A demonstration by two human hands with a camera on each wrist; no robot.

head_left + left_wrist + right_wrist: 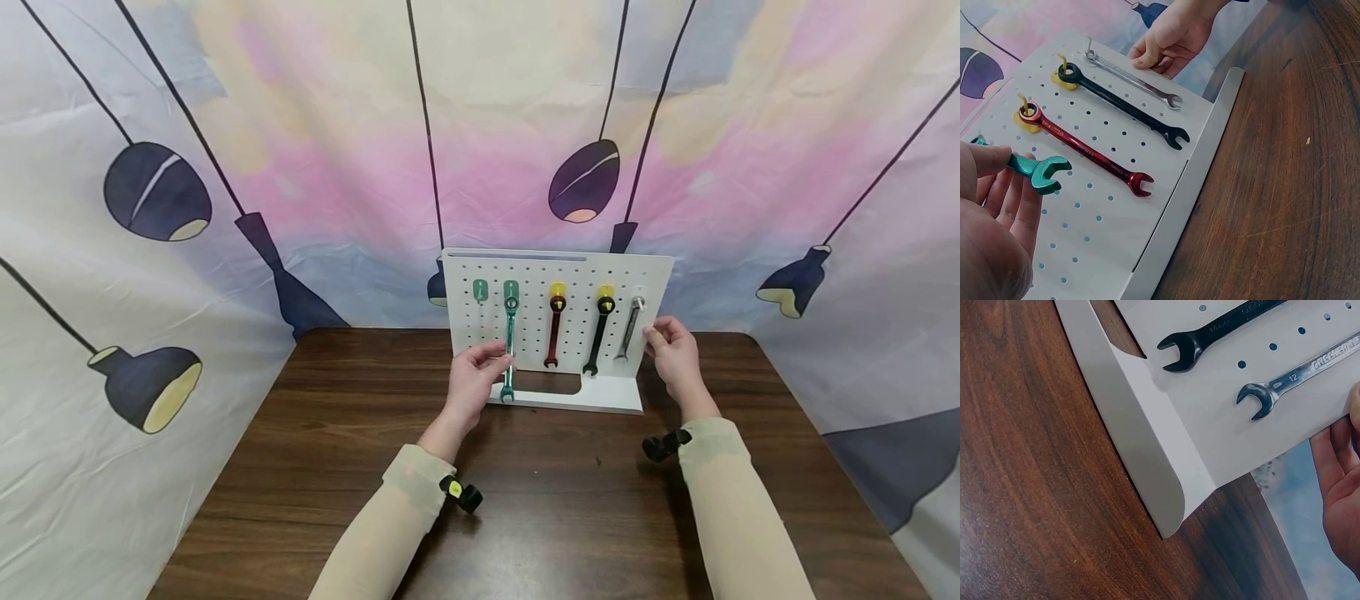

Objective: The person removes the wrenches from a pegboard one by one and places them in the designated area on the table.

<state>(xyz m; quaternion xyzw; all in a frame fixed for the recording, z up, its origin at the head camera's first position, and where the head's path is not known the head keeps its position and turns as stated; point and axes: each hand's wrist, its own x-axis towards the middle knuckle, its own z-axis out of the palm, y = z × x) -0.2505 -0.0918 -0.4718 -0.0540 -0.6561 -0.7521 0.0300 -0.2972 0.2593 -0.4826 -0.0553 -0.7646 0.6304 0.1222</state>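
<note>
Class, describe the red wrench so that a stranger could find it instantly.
On the wooden table stands a white pegboard. Between its green combination wrench and black combination wrench hangs the red combination wrench, the only red one in the row.

Wrench (pixel 511 323) at left: metallic green. Next wrench (pixel 554 333): deep red, shiny. Third-coloured wrench (pixel 597 337): black. Last wrench (pixel 631 327): silver. Pegboard (pixel 534 293): white, with regular pattern of small round holes. Hook plates (pixel 480 290): 2 green, 2 yellow. Table (pixel 555 500): dark brown, with streaked wood grain. Backdrop (pixel 330 150): soft patches of pink, cream, pale blue; printed lamps (pixel 180 196) dark navy, openings mostly pale yellow, cords dark. Sleeves (pixel 390 533): plain pale beige. Wrist cameras (pixel 469 499): black.
</note>
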